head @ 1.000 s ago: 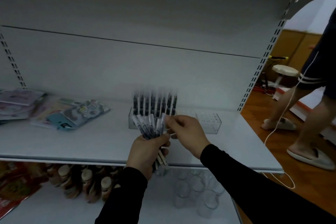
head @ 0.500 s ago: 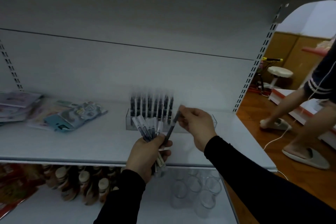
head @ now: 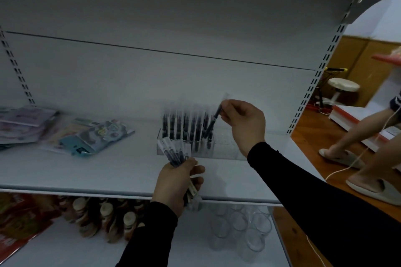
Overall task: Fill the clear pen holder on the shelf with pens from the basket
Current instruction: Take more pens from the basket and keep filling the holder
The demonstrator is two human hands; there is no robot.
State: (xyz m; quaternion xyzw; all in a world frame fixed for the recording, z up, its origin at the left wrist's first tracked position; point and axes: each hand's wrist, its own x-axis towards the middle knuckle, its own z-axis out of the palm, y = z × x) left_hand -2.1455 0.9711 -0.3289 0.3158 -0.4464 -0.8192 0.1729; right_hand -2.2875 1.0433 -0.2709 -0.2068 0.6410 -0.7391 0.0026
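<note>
The right hand [head: 245,124] pinches one dark pen [head: 211,124], tilted, its lower end at the clear pen holder [head: 225,151] on the shelf [head: 97,171]. The holder carries roughly eight upright pens [head: 184,130], blurred. The left hand [head: 175,184] has its grip curled round a fan of about five pens [head: 173,151].

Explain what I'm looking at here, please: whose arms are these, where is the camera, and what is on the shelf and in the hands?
No machine: a person wears a camera on the head, looking down at their own hands. The right hand pinches one pen, tilted, its lower end at the clear pen holder on the white shelf. The left hand grips a bundle of pens. Stationery packets lie to the left. Bottles and glasses sit below.
</note>
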